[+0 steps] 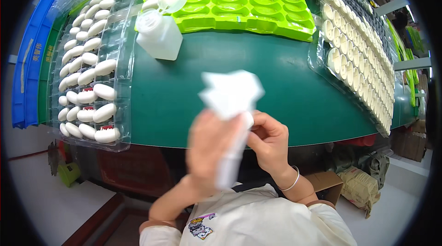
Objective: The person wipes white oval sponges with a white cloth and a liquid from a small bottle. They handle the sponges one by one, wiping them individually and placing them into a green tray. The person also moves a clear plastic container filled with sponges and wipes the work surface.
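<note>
My left hand [209,144], smeared by motion, is closed on a crumpled white cloth [235,90] over the near edge of the green table. Part of the cloth sticks up above the fingers, and a white length hangs down beside the palm. Right against it, my right hand [270,143] is closed, its thumb and forefinger pinched together at a small white rounded bit [249,120] by the cloth. What that bit belongs to is hidden. A silvery bangle circles my right wrist.
A white squeeze bottle [159,38] with its cap flipped open stands behind my hands. Left lies a clear tray [123,128] of white oval parts beside blue bins [30,61]. A lime-green moulded tray [251,25] is at the back; cream cup-shaped parts [343,57] fill trays right.
</note>
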{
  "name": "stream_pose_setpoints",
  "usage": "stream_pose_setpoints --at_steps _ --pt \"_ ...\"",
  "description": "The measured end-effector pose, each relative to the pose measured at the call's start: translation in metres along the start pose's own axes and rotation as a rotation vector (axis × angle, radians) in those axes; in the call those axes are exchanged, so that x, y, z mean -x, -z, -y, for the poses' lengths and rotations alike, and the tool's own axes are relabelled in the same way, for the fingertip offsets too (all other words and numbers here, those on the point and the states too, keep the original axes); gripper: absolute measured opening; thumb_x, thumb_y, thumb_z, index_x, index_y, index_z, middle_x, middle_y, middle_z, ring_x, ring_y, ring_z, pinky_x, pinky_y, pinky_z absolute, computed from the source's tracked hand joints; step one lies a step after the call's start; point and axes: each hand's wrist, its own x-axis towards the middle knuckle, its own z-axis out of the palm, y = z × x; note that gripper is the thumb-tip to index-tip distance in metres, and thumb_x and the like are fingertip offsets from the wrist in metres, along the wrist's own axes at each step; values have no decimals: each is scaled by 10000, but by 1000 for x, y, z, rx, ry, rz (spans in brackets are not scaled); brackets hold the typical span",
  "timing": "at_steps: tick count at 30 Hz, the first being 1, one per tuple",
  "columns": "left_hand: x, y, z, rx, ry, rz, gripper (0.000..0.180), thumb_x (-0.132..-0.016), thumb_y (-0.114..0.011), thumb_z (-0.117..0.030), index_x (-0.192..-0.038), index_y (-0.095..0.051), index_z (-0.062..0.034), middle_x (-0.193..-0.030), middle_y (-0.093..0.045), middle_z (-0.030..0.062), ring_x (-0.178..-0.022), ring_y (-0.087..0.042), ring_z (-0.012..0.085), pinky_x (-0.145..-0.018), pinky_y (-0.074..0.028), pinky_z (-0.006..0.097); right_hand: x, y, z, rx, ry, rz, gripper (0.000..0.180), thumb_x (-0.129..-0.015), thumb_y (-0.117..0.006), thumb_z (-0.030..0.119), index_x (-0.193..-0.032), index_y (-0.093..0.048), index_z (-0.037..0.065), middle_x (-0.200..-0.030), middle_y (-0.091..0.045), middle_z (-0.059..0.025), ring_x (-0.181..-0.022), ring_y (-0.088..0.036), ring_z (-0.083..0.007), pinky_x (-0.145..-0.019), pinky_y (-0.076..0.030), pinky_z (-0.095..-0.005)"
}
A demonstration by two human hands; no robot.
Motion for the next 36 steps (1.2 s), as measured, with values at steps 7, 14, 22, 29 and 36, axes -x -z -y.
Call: stream_pose_setpoints --at_steps 7,14,22,29,36 --pt "-25 -29 0 705 -45 -198 251 -808 -552 -123 -1001 -575 35 -928 -595 158 -783 -583 254 -661 -466 320 5 2 -8 365 269 47 178 -698 -621 -82 -859 -617 -8 -785 -615 -99 -641 -602 -170 -544 -466 -271" --pt "2 -61 -3 636 26 -193 132 -768 -571 -88 -841 -539 17 -750 -522 106 -702 -535 200 -638 -426 272 -10 -3 -12 -532 321 117 93 -788 -573 -66 -837 -593 10 -832 -614 -105 -738 -586 -155 -641 -473 -272" --pt "-12 -15 12 1235 638 -394 260 -914 -405 -206 -1080 -465 -16 -1049 -469 61 -948 -476 125 -848 -396 263 -12 2 -23 -757 23 174 238 -846 -613 198 -1001 -498 59 -1049 -540 -107 -942 -546 -211 -741 -454 -317" --pt "-13 -17 -13 1150 528 -226 559 -922 -418 -268 -1364 -226 15 -1315 -361 114 -1207 -380 212 -1014 -304 343 -10 0 -25 28 342 160 216 -836 -630 212 -866 -544 15 -1005 -579 -141 -861 -526 -191 -759 -414 -298" --pt "-11 -31 -8 996 277 -201 557 -916 -447 -244 -1363 -229 7 -1339 -316 108 -1170 -376 182 -989 -301 302 -3 0 -24 312 454 146 254 -822 -641 245 -766 -529 24 -915 -628 -108 -844 -599 -242 -714 -460 -324"
